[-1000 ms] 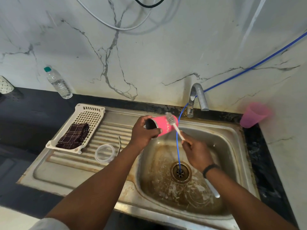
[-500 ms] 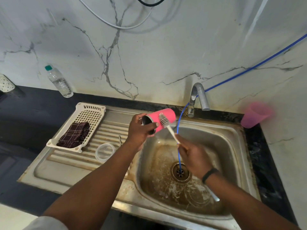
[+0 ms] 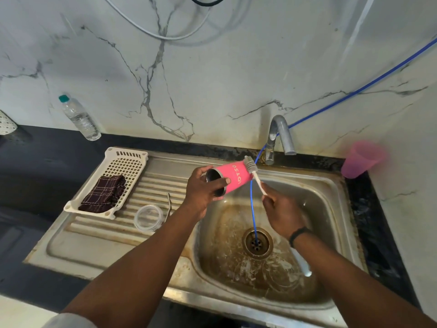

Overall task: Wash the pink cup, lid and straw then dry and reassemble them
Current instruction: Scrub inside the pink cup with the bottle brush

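Gripping pink cup [image 3: 233, 176] at rim, left hand [image 3: 203, 189] holds it sideways over sink [image 3: 331, 185]; right hand [image 3: 281, 213] clasps brush [image 3: 254, 172] against cup base. Lid [image 3: 148, 217], straw [image 3: 168, 205] lie on drainboard [image 3: 94, 242].

Pink cup [image 3: 233, 176] sideways; lid [image 3: 148, 217], straw [image 3: 168, 205] on drainboard.
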